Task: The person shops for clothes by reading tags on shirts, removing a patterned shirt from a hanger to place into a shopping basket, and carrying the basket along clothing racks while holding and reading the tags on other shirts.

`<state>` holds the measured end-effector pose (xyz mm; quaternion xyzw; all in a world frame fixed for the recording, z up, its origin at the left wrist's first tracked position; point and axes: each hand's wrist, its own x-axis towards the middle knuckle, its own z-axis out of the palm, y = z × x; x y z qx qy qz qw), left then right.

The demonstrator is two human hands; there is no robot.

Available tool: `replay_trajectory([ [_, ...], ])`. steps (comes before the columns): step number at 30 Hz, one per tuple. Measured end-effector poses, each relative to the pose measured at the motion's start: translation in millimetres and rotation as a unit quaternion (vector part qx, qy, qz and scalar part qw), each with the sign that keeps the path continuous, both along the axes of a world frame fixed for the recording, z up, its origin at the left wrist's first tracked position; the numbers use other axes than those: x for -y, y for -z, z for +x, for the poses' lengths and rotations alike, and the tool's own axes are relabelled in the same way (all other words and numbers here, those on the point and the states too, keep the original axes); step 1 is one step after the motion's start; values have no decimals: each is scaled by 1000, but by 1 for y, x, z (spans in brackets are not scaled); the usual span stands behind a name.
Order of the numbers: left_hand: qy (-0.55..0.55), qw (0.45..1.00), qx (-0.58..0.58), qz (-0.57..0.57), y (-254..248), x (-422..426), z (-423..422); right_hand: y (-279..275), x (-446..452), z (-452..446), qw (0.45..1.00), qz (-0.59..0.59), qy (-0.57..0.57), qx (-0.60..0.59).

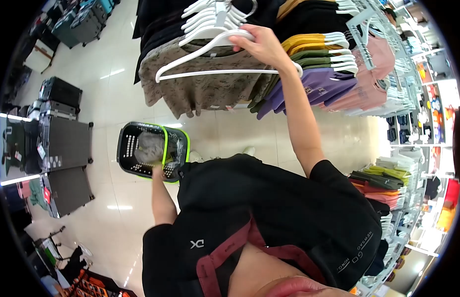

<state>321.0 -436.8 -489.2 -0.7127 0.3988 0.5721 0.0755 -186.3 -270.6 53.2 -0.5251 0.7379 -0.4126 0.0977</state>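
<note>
White, with a straight bar along its bottom, a clothes hanger (224,38) is held in the right hand (259,44), the fingers closed over its top near the middle and the thumb pressed along the near side. The wrist bends a little, the back of the hand faces up, and the bare forearm runs forward from a short black sleeve, the arm almost straight and reaching well out from the body. Just behind the hanger, a brown patterned shirt (205,91) hangs on the rack, in line with more white hangers. To the right of the hand are yellow shirts (299,45), green ones and a purple shirt (309,91), with pink shirts (376,62) farther along. Lower down, the left arm drops close beside the body, and the left hand (159,172) is at the near edge of a black shopping basket (126,158) with bright green trim; it is blurred, so whether its fingers grip anything cannot be told. Inside the basket lies a bundle of grey cloth (152,144). The basket is above the pale tiled floor (116,198), and dark suitcases (66,141) stand off to the left.
</note>
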Motion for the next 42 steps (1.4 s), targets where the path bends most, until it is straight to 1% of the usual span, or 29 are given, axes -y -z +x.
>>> replay_trajectory([
  [1,252,962,12,-108,32,-23,10,2,5,-4,1000,-2,-5,-16],
  [2,28,990,-104,86,31,-45,9,-4,8,-2,1000,-4,-5,-16],
  [3,-6,986,-118,114,31,-66,12,-2,10,-6,1000,9,6,-3],
  [4,-10,986,-121,111,30,-81,14,-8,11,-5,999,27,11,-16],
  [5,-16,986,-120,111,30,-91,17,2,14,-11,1000,0,-4,-18],
  [7,-28,988,-111,105,28,-100,28,12,20,-13,997,55,-29,-44],
  [8,-35,989,-106,97,25,-99,35,19,21,-10,986,94,-18,-136],
  [11,-38,994,-87,54,12,-83,40,27,23,-7,993,56,-23,-100],
  [12,-25,997,-62,32,3,-76,37,24,23,-5,990,91,-20,-103],
  [13,-29,997,-75,7,-6,-69,35,22,20,-3,990,90,-19,-103],
  [15,-17,996,-81,-26,-11,-52,25,19,14,0,987,72,-10,-144],
  [17,-11,993,-104,-48,-15,-40,10,14,2,-5,983,94,-5,-157],
  [19,28,993,-104,-53,-24,-32,-7,-6,-23,-5,980,60,-13,-188],
  [21,28,991,-122,-56,-27,-26,-27,-44,-56,1,987,7,-14,-159],
  [22,70,987,-134,-55,-24,-22,-32,-63,-77,5,997,-34,-27,-70],
  [23,108,982,-145,-53,-21,-19,-36,-96,-104,18,995,-64,-54,-46],
  [24,120,977,-166,-58,-16,-20,-41,-128,-133,39,977,-175,-102,-65],
  [25,130,972,-183,-65,-12,-15,-45,-107,-173,76,893,-414,158,81],
  [26,144,967,-202,-62,5,-9,-49,-166,-195,79,894,-406,-175,-69],
  [27,159,961,-217,-58,20,-6,-49,-204,-214,101,828,-419,-333,-165],
  [28,207,958,-169,-102,10,-9,-57,-227,-224,127,764,-425,-428,-230],
  [29,230,956,-147,-107,-9,-12,-65,-244,-231,158,725,-426,-472,-265],
  [30,284,936,-191,-83,5,-1,-67,-252,-237,174,711,-392,-500,-302],
  [31,323,927,-169,-90,17,5,-68,-247,-244,183,738,-374,-450,-337],
  [33,316,936,-119,-103,-16,3,-93,-243,-256,183,756,-363,-404,-366],
  [34,320,935,-115,-103,-20,1,-99,-243,-262,182,765,-362,-385,-368],
  [36,311,927,-148,-147,-28,3,-116,-240,-270,175,780,-364,-350,-369],
  [41,388,903,-138,-119,-32,3,-137,-223,-281,151,810,-379,-284,-346],
  [42,358,909,-158,-143,-24,-3,-137,-219,-282,145,815,-380,-275,-340],
])
